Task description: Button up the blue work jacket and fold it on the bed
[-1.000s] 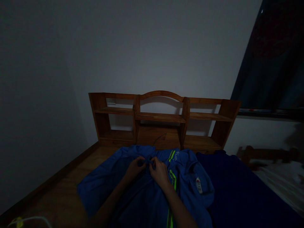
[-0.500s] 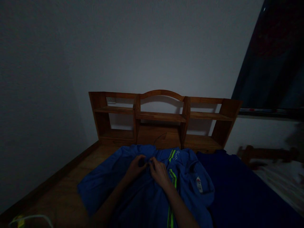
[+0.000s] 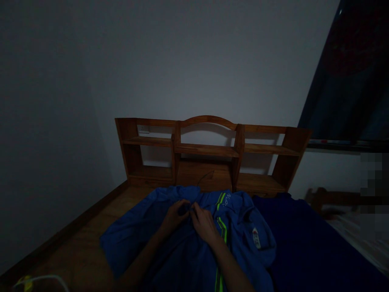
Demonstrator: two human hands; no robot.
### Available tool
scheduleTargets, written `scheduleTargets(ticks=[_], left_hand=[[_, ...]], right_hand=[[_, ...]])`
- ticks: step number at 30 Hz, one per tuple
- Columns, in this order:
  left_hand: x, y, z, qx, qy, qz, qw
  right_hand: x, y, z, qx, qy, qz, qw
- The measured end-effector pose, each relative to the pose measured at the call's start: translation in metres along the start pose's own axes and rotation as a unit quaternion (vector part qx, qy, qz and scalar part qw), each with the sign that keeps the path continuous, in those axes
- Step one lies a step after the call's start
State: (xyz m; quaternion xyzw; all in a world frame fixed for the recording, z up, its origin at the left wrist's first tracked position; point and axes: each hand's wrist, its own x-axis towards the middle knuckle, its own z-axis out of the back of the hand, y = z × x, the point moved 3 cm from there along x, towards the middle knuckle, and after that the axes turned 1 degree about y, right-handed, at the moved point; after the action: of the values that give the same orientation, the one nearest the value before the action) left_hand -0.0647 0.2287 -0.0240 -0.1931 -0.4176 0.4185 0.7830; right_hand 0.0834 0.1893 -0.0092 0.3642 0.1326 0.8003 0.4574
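Where both hands meet, a blue garment (image 3: 182,259) lies spread under and around them on a wooden surface (image 3: 88,243), which shows bare to the left of the left hand (image 3: 175,214). Beyond the fingertips stands a wooden shelf unit (image 3: 208,150) with an arched middle rail, against a plain wall (image 3: 197,61) in dim light. Well to the right of the right hand (image 3: 205,223) lies a dark blue cloth (image 3: 306,247). Just past the right hand, white lettering (image 3: 227,198) seems to begin "No"; farther right, a small patch (image 3: 256,238) is too small to read. The garment is rumpled, with yellow-green stripes (image 3: 223,229) close beside the right hand. The left thumb and forefinger curl into a ring, their tips closed on the fabric, and the right fingertips pinch it right alongside; exactly which bit they grip is too dark to tell
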Motion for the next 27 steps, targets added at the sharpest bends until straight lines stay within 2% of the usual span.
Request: scheduleTargets(ticks=[8, 15, 21, 24, 27], left_hand=[[0.0, 0.011, -0.003, 0.04, -0.04, 0.006, 0.998], [0.0, 0.009, 0.002, 0.044, -0.07, 0.01, 0.997], [0.002, 0.013, 0.007, 0.011, -0.13, 0.068, 0.989], [-0.004, 0.015, 0.02, -0.051, -0.206, 0.134, 0.968], [-0.029, 0.012, 0.049, -0.072, -0.248, 0.173, 0.95]], right_hand=[[0.002, -0.003, -0.002, -0.021, -0.008, -0.007, 1.0], [0.002, -0.005, -0.005, -0.032, -0.026, -0.003, 0.999], [0.003, -0.005, -0.007, -0.026, -0.034, -0.033, 0.999], [0.004, 0.001, 0.003, -0.028, -0.025, -0.029, 0.999], [-0.002, -0.002, 0.02, -0.102, 0.008, -0.024, 0.994]])
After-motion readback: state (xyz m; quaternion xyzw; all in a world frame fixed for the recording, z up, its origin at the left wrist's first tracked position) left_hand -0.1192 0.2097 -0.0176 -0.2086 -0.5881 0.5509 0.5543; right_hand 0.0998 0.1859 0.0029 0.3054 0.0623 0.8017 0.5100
